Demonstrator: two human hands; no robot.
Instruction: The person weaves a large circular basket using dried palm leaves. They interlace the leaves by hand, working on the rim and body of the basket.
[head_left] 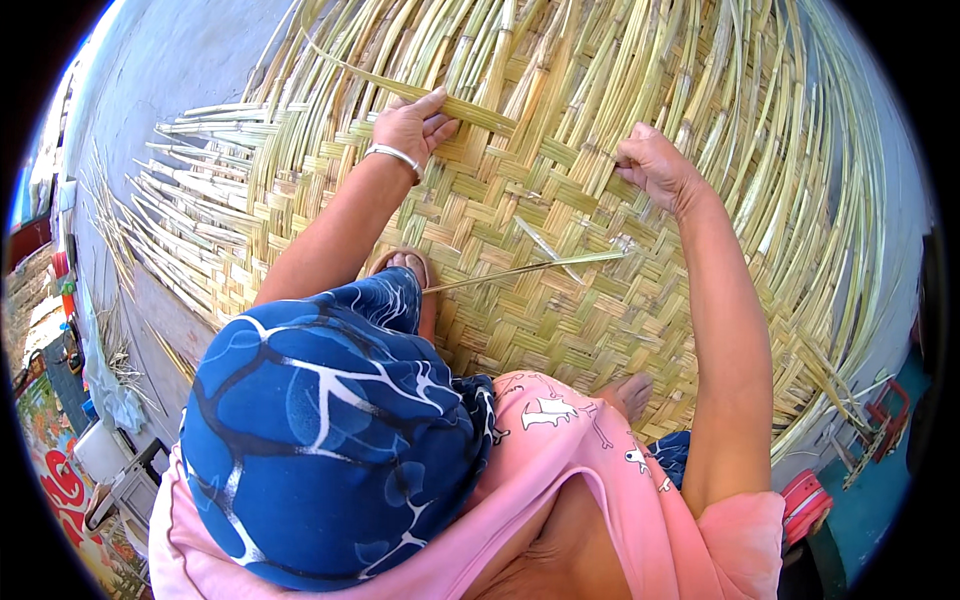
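Note:
A large woven mat of pale green-yellow bamboo strips lies on the ground under me, its unwoven strips fanning out at the far and left edges. My left hand, with a silver bangle on the wrist, grips a long flat bamboo strip that runs diagonally across the weave. My right hand presses its closed fingers onto the upright strips at the edge of the woven part. A loose thin strip lies on the mat near my foot.
My knee in blue patterned cloth fills the lower left. My other foot rests on the mat. A grey concrete floor surrounds the mat. A red round object and a red tool lie at the right.

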